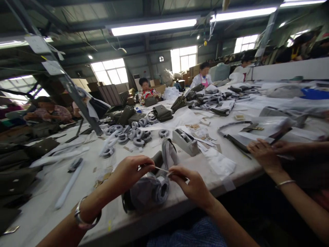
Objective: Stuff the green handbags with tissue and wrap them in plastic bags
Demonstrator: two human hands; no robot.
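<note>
A thin pale strip (161, 169), perhaps a string or tie, is stretched between my two hands near the table's front edge. My left hand (135, 167) pinches one end between thumb and fingers; a metal bracelet circles that wrist. At the other end, my right hand (189, 185) has its fingertips closed on the strip. Just below and behind the strip sits a dark olive handbag (141, 197), partly covered in thin whitish wrapping. Its wrapped strap lies in a coil (162, 190) at the front, and a wrapped loop (169, 151) rises behind my hands.
A grey tape dispenser (186, 141) stands beyond my right hand. Several wrapped strap coils (138, 137) and olive bags (161, 112) lie farther back. At right, a co-worker's hands (267, 156) handle another bag. A slanted metal post (74, 92) rises at left.
</note>
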